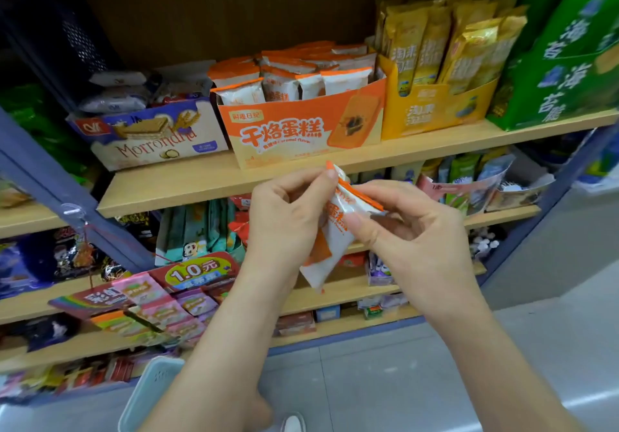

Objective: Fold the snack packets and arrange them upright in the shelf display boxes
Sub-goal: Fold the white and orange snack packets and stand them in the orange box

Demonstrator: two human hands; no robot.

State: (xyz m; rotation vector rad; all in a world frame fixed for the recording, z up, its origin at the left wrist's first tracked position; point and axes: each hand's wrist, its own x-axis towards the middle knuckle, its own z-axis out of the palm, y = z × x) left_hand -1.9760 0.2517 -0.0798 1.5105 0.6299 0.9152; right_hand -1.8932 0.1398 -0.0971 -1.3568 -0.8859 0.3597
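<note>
The left hand (288, 220) and right hand (415, 234) both pinch the orange-edged top of one white snack packet (335, 247). They hold it in the air just in front of the wooden shelf (187, 180), with its lower end hanging down. On that shelf the orange display box (301, 133) stands between a yellow box (432, 113) and a wafer box (157, 137). Matching packets (288, 80) stand upright inside the orange one.

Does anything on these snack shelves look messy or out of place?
Yes. In the blue Morrondna box, white packets lie flat in a loose pile, while those in the orange cake box beside it stand upright. The left hand and right hand pinch another cake packet.
</note>
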